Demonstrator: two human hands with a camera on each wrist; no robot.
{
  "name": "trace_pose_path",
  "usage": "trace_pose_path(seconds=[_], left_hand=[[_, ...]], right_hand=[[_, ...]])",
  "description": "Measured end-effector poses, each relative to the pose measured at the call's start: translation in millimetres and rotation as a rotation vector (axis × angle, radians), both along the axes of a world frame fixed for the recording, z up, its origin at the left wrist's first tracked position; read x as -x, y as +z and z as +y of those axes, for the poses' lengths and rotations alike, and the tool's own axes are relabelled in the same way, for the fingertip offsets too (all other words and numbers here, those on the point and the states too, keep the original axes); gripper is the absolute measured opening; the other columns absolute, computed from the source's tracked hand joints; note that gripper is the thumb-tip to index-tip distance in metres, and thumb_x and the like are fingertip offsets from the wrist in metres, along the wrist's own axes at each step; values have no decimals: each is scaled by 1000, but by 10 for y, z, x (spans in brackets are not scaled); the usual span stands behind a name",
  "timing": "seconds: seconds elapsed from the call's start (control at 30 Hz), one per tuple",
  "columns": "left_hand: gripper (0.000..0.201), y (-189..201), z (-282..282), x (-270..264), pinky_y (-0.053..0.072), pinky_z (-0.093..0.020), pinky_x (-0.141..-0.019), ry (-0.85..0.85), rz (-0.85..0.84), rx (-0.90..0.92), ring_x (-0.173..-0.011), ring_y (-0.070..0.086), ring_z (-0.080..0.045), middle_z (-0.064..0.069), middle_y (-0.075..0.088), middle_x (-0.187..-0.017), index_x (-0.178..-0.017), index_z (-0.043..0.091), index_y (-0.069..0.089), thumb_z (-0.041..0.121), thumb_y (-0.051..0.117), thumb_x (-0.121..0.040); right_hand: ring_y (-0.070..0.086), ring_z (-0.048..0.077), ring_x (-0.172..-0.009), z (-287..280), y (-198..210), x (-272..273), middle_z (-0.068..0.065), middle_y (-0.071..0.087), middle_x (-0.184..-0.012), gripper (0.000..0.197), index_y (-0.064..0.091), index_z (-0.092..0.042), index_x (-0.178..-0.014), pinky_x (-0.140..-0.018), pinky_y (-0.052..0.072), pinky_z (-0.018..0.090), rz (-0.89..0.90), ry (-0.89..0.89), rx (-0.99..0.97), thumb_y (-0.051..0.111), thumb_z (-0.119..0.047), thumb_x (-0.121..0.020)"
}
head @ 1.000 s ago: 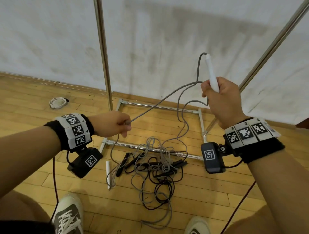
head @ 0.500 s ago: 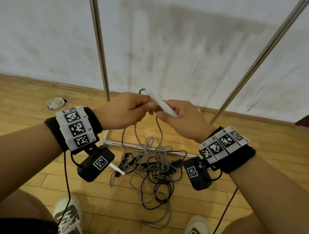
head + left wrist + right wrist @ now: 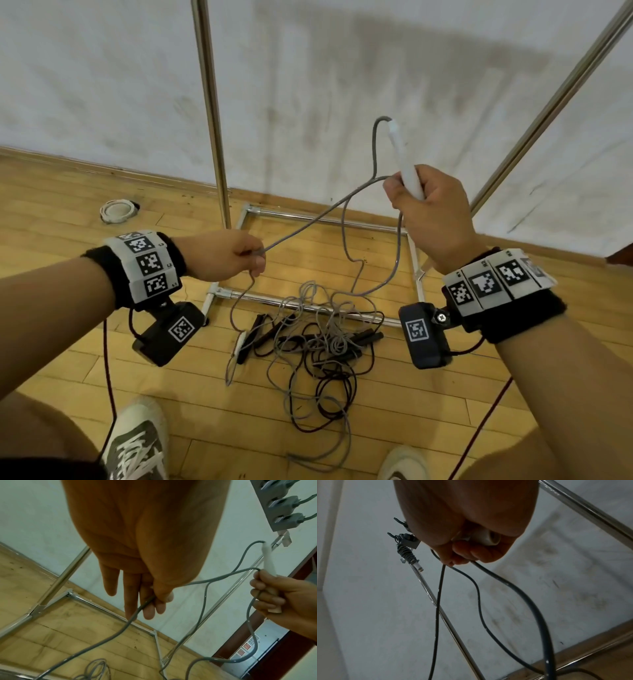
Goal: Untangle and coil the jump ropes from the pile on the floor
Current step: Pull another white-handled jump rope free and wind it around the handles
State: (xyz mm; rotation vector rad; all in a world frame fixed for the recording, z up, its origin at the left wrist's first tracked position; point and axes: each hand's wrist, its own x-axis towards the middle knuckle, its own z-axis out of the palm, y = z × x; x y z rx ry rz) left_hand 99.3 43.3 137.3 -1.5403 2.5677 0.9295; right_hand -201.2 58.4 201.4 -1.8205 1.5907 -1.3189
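Grey rope (image 3: 308,224) held taut btwn hands.
White handle (image 3: 407,171) gripped by right hand (image 3: 431,209); cord pinched by left hand (image 3: 222,253) fingers (image 3: 154,609); wristband codes unreadable.

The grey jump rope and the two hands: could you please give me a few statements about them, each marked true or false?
1. The right hand grips the white plastic handle of the grey jump rope. True.
2. The left hand is empty. False: it pinches the grey cord, which runs up to the right hand.
3. The tangled pile of grey and black ropes lies on the wooden plank floor. True.
4. The white handle points down at the floor. False: its cord end points upward, in front of the white wall.
5. The whole grey rope is lifted clear of the pile. False: it trails down into the pile.
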Motion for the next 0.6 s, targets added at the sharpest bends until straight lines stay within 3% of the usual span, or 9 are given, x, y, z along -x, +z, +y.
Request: trace_pose_path(seconds=[0.07, 0.13, 0.23, 0.3, 0.4, 0.47, 0.57, 0.6], left_hand=[[28, -15, -8, -9, 45, -25, -76, 11, -9, -15, -79, 61, -1, 10, 69, -84, -87, 27, 66, 28, 43, -103], [29, -15, 0, 16, 43, -17, -67, 32, 3, -13, -67, 61, 3, 6, 70, -77, -91, 27, 65, 30, 40, -104], [29, 66, 34, 107, 46, -12, -55, 56, 78, 43, -58, 59, 2, 4, 59, -71, -93, 29, 64, 34, 38, -104], [30, 158, 80, 198, 44, -10, -56, 23, 130, 129, -58, 55, 4, 7, 54, -68, -93, 27, 65, 34, 38, -104], [28, 301, 185, 348, 39, -9, -55, -29, 225, 206, -58, 53, 5, 8, 56, -67, -88, 27, 64, 31, 41, -104], [28, 382, 237, 427, 40, -9, -54, -32, 293, 230, -56, 53, 3, 10, 56, -63, -86, 25, 64, 30, 42, -103], [28, 471, 256, 471, 42, -13, -50, 17, 398, 214, -49, 53, -1, 15, 59, -59, -83, 26, 63, 29, 43, -103], [29, 486, 256, 464, 43, -14, -49, 21, 412, 203, -48, 54, -1, 15, 61, -59, -82, 26, 63, 31, 44, -103]], right_hand=[[52, 0, -58, -5, -26, 12, -14, 60, -68, 14, 64, -34, -77, -56, 44, 17, 29, -3, -22, 66, -30, -90], [61, -1, -76, 9, -49, -3, -17, 67, -87, 7, 68, -34, -89, -67, 49, 18, 35, 28, -73, 68, -27, -89], [63, 3, -90, 57, -81, -64, -12, 68, -105, 16, 70, -33, -103, -70, 47, 17, 67, 95, -114, 70, -26, -88], [64, 1, -80, 104, -97, -139, -12, 70, -101, 14, 71, -32, -101, -60, 45, 11, 70, 154, -132, 71, -27, -88], [55, -2, -54, 181, -150, -259, -14, 69, -78, 10, 73, -30, -98, -49, 40, 11, 80, 238, -205, 71, -30, -88], [52, -3, -50, 226, -190, -335, -16, 67, -68, 6, 72, -30, -93, -48, 37, 12, 119, 305, -232, 71, -32, -88], [53, 4, -49, 275, -207, -421, -6, 69, -67, 11, 71, -26, -83, -50, 39, 22, 184, 379, -254, 67, -35, -88], [51, 3, -47, 276, -203, -433, -9, 69, -65, 13, 69, -27, -79, -49, 39, 20, 181, 379, -249, 66, -35, -88]])
